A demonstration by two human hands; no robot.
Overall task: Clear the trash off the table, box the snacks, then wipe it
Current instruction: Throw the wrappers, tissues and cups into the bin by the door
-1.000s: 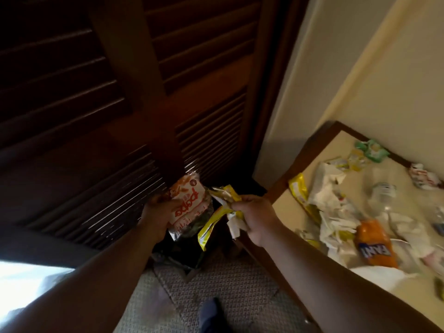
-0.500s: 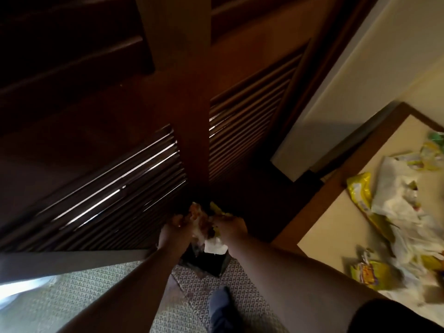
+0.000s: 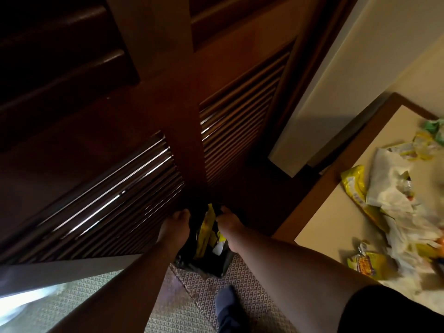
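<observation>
Head view, biggest first: dark louvred wooden doors [image 3: 149, 131] fill the upper left and centre of the frame; at right edge a cream-topped table [image 3: 336, 227] carries crumpled white wrappers [image 3: 394, 191] and a yellow snack packet [image 3: 354, 186]; patterned carpet [image 3: 182, 316] spans the bottom; bottom centre, a black bin bag [image 3: 204, 263] holds yellow wrappers [image 3: 206, 227]; left hand [image 3: 174, 228] and right hand [image 3: 229, 225] sit apart at the bag's mouth, one each side; whether their fingers grip its rim, I cannot tell.
</observation>
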